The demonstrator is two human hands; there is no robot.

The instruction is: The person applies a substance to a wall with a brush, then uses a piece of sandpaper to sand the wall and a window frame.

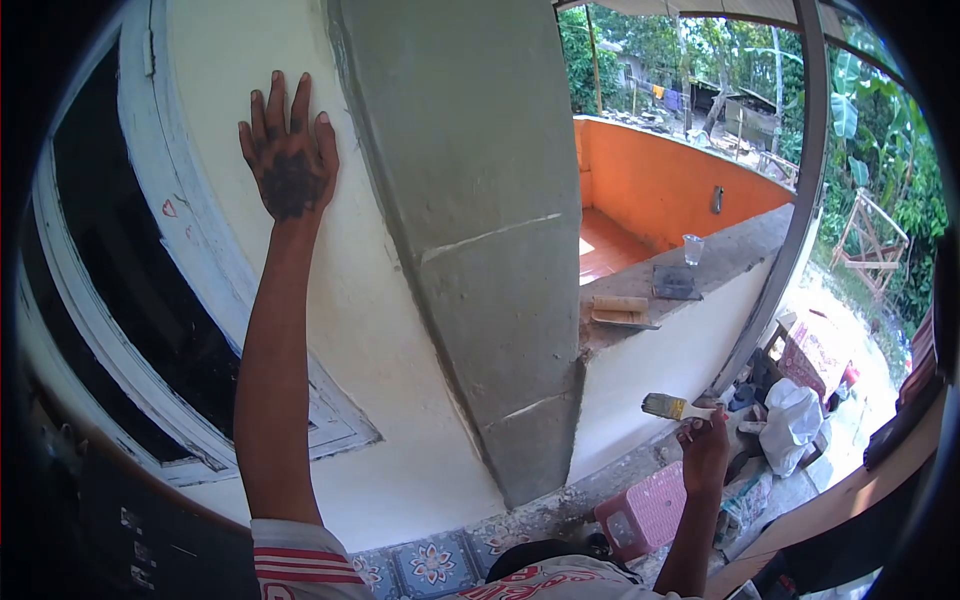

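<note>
My left hand point(290, 160) lies flat against the cream wall point(400, 360), fingers stretched upward, between the window frame and a grey pillar. Nothing is in it. Low on the right, my right hand point(704, 440) is closed around the handle of a paintbrush point(672, 406). The brush's dark, worn bristles point left, apart from any surface. Beyond it is the white face of a low wall point(660, 370). The grey pillar point(480, 200) stands between my two hands, with two pale streaks across it.
On the low wall's ledge are a plastic cup point(693, 249), a dark flat piece point(677, 283) and a wooden-backed tool point(621, 309). Below my right hand stands a pink stool point(645, 510). A white sack point(791, 425) sits among clutter. The white-framed window point(150, 250) is at left.
</note>
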